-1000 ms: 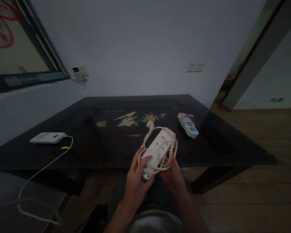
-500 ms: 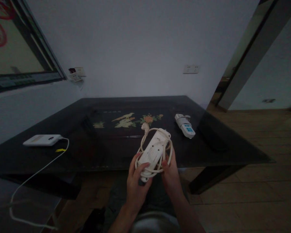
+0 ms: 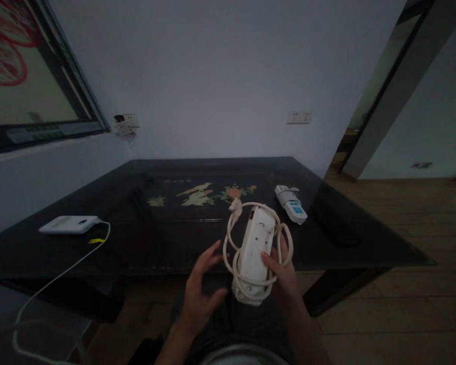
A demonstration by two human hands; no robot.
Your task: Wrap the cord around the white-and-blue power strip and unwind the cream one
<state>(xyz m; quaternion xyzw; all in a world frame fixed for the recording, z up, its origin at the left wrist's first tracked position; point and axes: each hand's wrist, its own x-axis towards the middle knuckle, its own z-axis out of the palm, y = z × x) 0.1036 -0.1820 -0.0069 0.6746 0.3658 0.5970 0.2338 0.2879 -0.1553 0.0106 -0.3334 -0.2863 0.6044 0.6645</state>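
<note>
A white power strip [image 3: 255, 243] with its cord wrapped loosely around it is held above the table's near edge. My right hand [image 3: 283, 271] grips it from the right, thumb across the strip's face and fingers behind. The cord's plug [image 3: 235, 205] sticks out at the upper left, and a loop of cord bulges on the right. Just left of the strip, my left hand [image 3: 201, 291] is apart from it, fingers and thumb spread with nothing between them.
On the dark table [image 3: 163, 248] lies a second power strip [image 3: 291, 204], cord wound around it, at the right. A white power bank [image 3: 70, 224] with a white cable [image 3: 61, 271] rests at the left. Wall sockets [image 3: 299, 117] are behind; a window [image 3: 41, 81] is at the upper left.
My left hand has let go of the power strip and moved left, its fingers opening. My right hand has turned the strip more upright and shifted it slightly right.
</note>
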